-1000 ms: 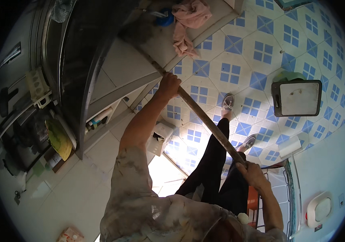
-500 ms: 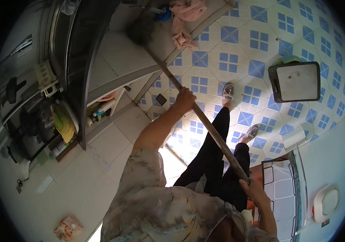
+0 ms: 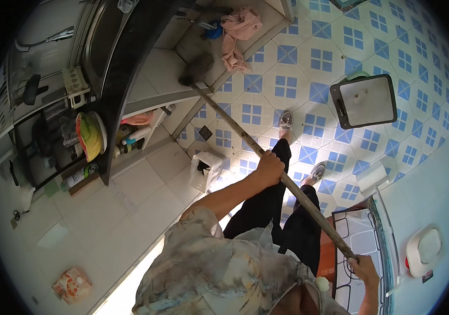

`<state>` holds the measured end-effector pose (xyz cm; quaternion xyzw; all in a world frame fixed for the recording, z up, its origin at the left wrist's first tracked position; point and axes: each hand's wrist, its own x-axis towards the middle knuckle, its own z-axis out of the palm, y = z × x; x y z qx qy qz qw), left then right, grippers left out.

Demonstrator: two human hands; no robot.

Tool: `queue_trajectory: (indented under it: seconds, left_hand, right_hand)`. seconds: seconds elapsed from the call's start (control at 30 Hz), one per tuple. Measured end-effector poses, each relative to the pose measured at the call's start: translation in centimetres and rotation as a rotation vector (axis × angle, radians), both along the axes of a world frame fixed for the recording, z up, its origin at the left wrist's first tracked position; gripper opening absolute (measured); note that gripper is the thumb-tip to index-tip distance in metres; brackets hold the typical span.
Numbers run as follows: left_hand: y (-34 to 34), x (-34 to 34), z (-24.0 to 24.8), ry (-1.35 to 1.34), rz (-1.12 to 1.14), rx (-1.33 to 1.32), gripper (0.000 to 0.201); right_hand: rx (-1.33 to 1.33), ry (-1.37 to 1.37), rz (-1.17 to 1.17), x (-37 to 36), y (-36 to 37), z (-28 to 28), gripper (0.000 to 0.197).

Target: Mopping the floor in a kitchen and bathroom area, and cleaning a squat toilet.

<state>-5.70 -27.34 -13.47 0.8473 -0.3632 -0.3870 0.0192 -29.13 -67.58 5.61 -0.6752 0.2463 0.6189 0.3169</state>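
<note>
The mop (image 3: 230,122) slants across the middle of the view, its shaggy grey head (image 3: 199,68) in the low space beside the dark counter (image 3: 130,89), just short of the pink cloth (image 3: 241,23). The left hand (image 3: 270,168) wraps its fingers round the wooden handle (image 3: 319,215) partway along; the right hand (image 3: 365,269) curls its fingers about the near end (how tightly, I cannot tell). The handle looks stiff and fairly light, and the head soft and floppy, probably heavier if wet. Bare wood should grip well, though damp could make it slick. Mid-length and the near end, hands well apart, seem the best holds for leverage.
</note>
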Motion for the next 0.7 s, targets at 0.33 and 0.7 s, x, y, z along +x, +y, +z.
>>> queue_trajectory:
  seconds: [0.33, 0.7]
  left_hand:
    - [-0.7, 1.5, 4.8, 0.054, 0.053, -0.114, 0.023]
    - [10.3, 11.3, -10.1, -0.068, -0.059, 0.013, 0.009]
  right_hand:
    - [0.0, 0.09, 0.054, 1.3, -2.9, 5.3, 0.05]
    - [0.068, 0.064, -0.086, 12.9, 11.8, -6.4, 0.055]
